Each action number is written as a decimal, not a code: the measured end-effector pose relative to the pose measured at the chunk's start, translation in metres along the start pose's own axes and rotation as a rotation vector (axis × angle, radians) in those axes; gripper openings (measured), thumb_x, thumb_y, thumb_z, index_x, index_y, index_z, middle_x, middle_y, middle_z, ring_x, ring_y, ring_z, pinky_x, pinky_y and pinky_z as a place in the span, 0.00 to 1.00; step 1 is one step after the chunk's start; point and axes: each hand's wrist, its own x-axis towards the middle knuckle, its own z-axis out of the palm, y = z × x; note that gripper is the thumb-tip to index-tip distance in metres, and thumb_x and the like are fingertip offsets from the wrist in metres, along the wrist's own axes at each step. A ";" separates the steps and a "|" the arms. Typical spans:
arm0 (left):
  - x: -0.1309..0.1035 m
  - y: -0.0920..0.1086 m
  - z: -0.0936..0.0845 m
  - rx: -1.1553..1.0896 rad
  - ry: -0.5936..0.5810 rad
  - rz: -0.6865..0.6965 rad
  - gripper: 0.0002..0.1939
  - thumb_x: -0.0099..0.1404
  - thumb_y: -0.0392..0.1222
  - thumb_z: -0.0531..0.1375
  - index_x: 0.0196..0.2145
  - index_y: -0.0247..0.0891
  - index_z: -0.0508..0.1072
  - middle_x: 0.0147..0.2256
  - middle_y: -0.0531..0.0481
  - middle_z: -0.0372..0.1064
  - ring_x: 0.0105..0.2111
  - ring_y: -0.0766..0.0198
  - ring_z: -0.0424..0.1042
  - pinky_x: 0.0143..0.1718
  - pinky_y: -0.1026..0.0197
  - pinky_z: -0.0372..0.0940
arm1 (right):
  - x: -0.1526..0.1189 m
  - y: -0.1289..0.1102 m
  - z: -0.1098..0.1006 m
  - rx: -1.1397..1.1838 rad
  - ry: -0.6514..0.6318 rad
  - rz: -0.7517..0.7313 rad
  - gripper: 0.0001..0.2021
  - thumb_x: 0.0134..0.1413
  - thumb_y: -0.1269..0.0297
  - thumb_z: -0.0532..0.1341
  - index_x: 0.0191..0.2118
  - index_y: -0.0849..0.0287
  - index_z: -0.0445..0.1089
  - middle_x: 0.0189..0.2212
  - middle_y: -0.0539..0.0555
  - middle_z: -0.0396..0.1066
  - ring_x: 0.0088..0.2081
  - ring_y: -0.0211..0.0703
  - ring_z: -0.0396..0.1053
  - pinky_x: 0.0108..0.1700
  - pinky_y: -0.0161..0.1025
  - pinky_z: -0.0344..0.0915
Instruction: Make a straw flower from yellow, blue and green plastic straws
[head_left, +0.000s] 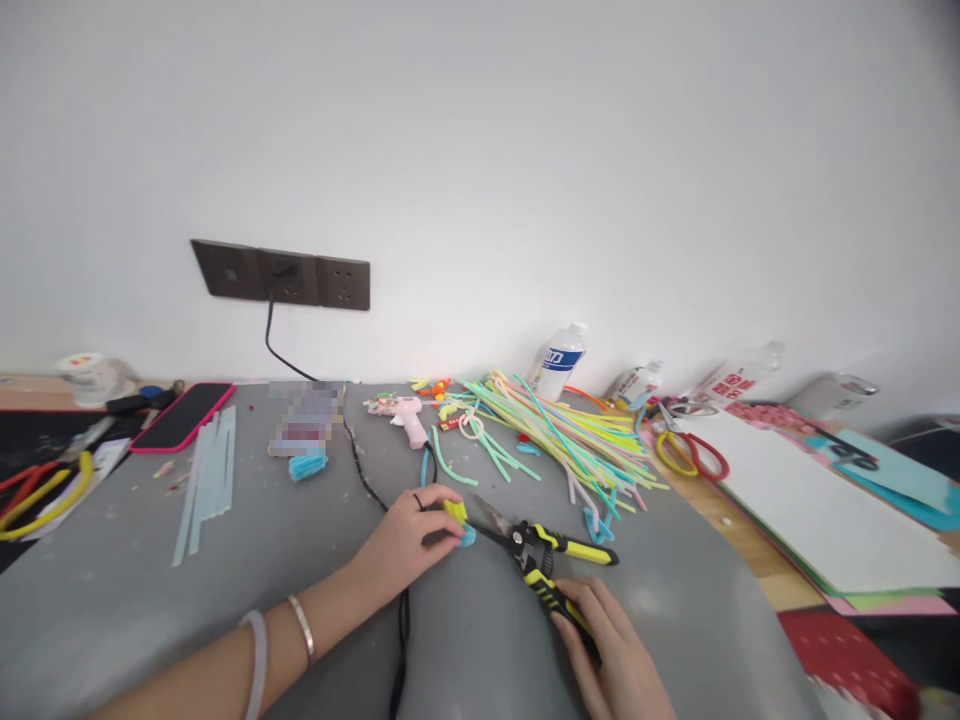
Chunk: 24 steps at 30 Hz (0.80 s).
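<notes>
Between the fingertips of my left hand is a small yellow and blue piece, perhaps bent pipe cleaner; its exact shape is partly hidden. My right hand is wrapped round the lower handle of black and yellow spring-loaded snips. The blades are spread apart and point toward the piece in my left hand. The other handle lies apart from my fingers, out to the right. Behind the snips is a heap of pastel pipe cleaners. A pink hot glue gun lies beyond my left hand.
Glue sticks and a pink-cased phone lie left. A black cable crosses the grey table beneath my left arm. Red and yellow scissors, a white bottle and stacked paper are toward the right.
</notes>
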 end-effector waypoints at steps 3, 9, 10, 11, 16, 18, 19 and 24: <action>0.000 -0.001 0.001 -0.014 0.002 -0.007 0.07 0.60 0.31 0.62 0.31 0.41 0.78 0.46 0.46 0.73 0.42 0.59 0.75 0.46 0.56 0.69 | 0.002 0.001 -0.005 0.003 0.075 0.040 0.08 0.62 0.66 0.53 0.45 0.54 0.66 0.35 0.55 0.73 0.36 0.44 0.75 0.37 0.34 0.72; -0.002 -0.003 0.002 -0.052 0.011 -0.009 0.07 0.60 0.30 0.62 0.31 0.40 0.79 0.47 0.45 0.71 0.43 0.60 0.74 0.46 0.57 0.69 | 0.000 0.014 -0.028 0.063 0.038 0.241 0.10 0.63 0.58 0.52 0.45 0.56 0.63 0.27 0.52 0.76 0.26 0.39 0.75 0.27 0.28 0.69; -0.002 -0.003 0.002 -0.051 0.009 -0.007 0.07 0.60 0.30 0.62 0.31 0.40 0.79 0.47 0.45 0.71 0.43 0.60 0.74 0.46 0.57 0.69 | -0.002 0.016 -0.031 0.065 0.006 0.260 0.11 0.63 0.57 0.52 0.46 0.56 0.63 0.26 0.51 0.76 0.24 0.39 0.75 0.26 0.28 0.69; -0.003 -0.003 0.003 -0.049 0.009 -0.005 0.07 0.61 0.31 0.62 0.32 0.41 0.79 0.47 0.45 0.71 0.44 0.60 0.74 0.46 0.57 0.69 | -0.005 0.019 -0.033 0.056 -0.020 0.282 0.13 0.63 0.56 0.52 0.49 0.56 0.62 0.24 0.50 0.75 0.23 0.40 0.75 0.25 0.28 0.69; -0.004 -0.005 0.003 -0.034 0.019 -0.002 0.07 0.61 0.31 0.62 0.33 0.42 0.79 0.48 0.46 0.71 0.45 0.59 0.73 0.47 0.56 0.69 | -0.021 0.023 -0.025 -0.026 -0.137 0.260 0.22 0.64 0.57 0.50 0.61 0.53 0.60 0.40 0.57 0.80 0.35 0.46 0.80 0.31 0.31 0.73; -0.004 -0.006 0.004 -0.032 0.017 0.004 0.08 0.61 0.31 0.62 0.33 0.42 0.79 0.48 0.46 0.71 0.45 0.59 0.73 0.47 0.56 0.69 | -0.027 0.023 -0.018 -0.030 -0.163 0.209 0.20 0.64 0.60 0.50 0.60 0.51 0.63 0.48 0.57 0.77 0.42 0.47 0.78 0.37 0.31 0.73; -0.004 -0.006 0.004 -0.032 0.018 0.004 0.08 0.61 0.31 0.62 0.33 0.42 0.79 0.48 0.47 0.71 0.45 0.59 0.73 0.47 0.56 0.69 | -0.031 0.023 -0.014 -0.031 -0.174 0.203 0.21 0.64 0.62 0.50 0.61 0.51 0.63 0.49 0.56 0.76 0.43 0.46 0.78 0.37 0.31 0.73; -0.004 -0.007 0.004 -0.028 0.017 0.012 0.07 0.61 0.31 0.62 0.32 0.42 0.78 0.48 0.46 0.70 0.44 0.59 0.73 0.47 0.56 0.69 | -0.054 0.029 -0.011 -0.079 -0.243 0.258 0.24 0.63 0.66 0.51 0.63 0.44 0.60 0.37 0.52 0.81 0.25 0.43 0.79 0.22 0.28 0.71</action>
